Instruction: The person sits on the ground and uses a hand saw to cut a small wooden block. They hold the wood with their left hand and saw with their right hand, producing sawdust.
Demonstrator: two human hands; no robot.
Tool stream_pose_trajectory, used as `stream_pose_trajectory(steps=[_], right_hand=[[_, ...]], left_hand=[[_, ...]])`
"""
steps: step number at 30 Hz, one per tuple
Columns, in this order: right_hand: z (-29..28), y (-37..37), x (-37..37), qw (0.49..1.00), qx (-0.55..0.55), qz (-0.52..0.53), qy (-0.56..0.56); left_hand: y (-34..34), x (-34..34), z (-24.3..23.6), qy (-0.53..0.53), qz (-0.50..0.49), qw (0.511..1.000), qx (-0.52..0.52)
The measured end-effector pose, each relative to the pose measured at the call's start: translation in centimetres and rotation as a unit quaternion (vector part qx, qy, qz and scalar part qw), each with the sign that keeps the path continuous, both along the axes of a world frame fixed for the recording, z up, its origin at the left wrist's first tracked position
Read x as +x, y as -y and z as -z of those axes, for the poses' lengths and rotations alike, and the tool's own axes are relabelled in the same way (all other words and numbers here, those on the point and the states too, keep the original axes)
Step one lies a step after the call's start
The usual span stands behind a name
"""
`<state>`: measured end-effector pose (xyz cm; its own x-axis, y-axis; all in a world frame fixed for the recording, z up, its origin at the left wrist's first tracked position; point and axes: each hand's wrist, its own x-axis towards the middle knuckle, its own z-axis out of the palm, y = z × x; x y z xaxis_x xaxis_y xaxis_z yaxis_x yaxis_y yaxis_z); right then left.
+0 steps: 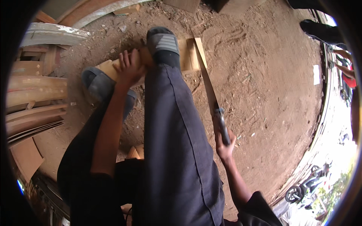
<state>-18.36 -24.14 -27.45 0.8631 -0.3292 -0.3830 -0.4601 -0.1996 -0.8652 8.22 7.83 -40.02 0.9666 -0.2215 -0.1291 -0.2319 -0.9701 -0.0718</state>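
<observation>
A light-coloured wooden board (185, 55) lies across the dirt ground. My shoe in a grey slide sandal (163, 42) stands on it. My left hand (130, 67) lies on the board left of that foot, open, with its fingers spread. My right hand (225, 145) is wrapped round the handle of a handsaw (209, 89). The saw's long blade slants up and away to the board's right end, where it crosses the wood near the edge. Whether the teeth are in a cut I cannot tell.
My other sandal (98, 83) is on the ground by the board's left end. Stacked wooden pieces (36, 90) line the left side. Curved timber (90, 13) lies at the far left. Other people's legs (320, 32) and a motorbike (298, 192) appear at the right.
</observation>
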Motion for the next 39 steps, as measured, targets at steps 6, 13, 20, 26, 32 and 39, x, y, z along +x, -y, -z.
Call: stream_pose_trajectory(steps=[6, 13, 20, 26, 32, 39], right_hand=[[3.1, -0.2, 12.0, 0.998, 0.043, 0.046, 0.019], [0.4, 0.0, 1.2, 0.999, -0.008, 0.010, 0.037], [2.4, -0.6, 11.9, 0.998, 0.036, 0.044, 0.016], [2.3, -0.8, 2.9, 0.995, -0.059, -0.011, 0.078], [3.7, -2.0, 9.3, 0.996, -0.018, 0.023, 0.084], [2.9, -0.1, 8.5, 0.997, 0.007, 0.002, 0.076]], left_hand=[[2.2, -0.5, 1.1, 0.093, -0.009, 0.995, 0.020], [0.8, -0.4, 2.6, 0.166, -0.007, 0.984, 0.060], [1.2, -0.2, 2.2, 0.121, 0.008, 0.993, -0.008], [0.0, -0.7, 2.8, 0.144, 0.007, 0.989, 0.022], [1.0, -0.8, 0.8, 0.096, 0.004, 0.995, 0.016], [0.6, -0.4, 1.9, 0.111, 0.042, 0.992, 0.038]])
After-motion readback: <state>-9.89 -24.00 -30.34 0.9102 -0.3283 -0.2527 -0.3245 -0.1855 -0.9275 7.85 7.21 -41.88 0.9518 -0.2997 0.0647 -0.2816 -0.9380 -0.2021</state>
